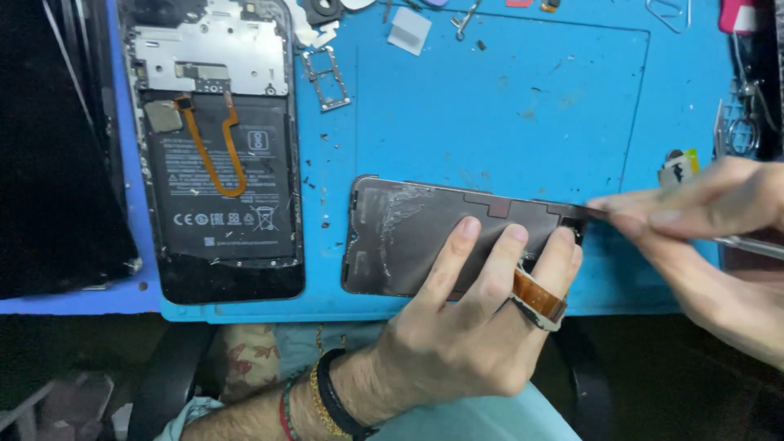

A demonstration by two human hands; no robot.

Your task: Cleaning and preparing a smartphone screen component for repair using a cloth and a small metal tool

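Your left hand (pixel 465 327) lies flat on the detached phone screen (pixel 425 237), three fingers spread and pressing it down onto the blue mat (pixel 506 106) that covers the worktop. The screen lies face down at about 6 o'clock on the mat, its long side running from 9 to 3 o'clock, with smeared glue traces near its 9 o'clock end. An orange flex ribbon (pixel 539 298) curls out from under your ring finger at the screen's lower edge.

Your right hand (pixel 702 220) comes in from 3 o'clock, fingers pinched together on a thin metal tool (pixel 747 243); its tip meets the screen's corner at about 2 o'clock of the panel. How the tip sits there is blurred.

At 10 o'clock on the mat lies the opened phone body (pixel 216 147), upright along 12 to 6 o'clock, its black battery (pixel 216 196) bare with an orange ribbon cable looping over it and a silver shield plate above. Just beside it, toward 12 o'clock, lies a small metal card tray (pixel 327 77). A white square piece (pixel 408 30) sits at 12 o'clock. Tweezers and small tools (pixel 739 122) lie at 2 o'clock near the mat's edge. A dark panel (pixel 57 163) rests at 9 o'clock.
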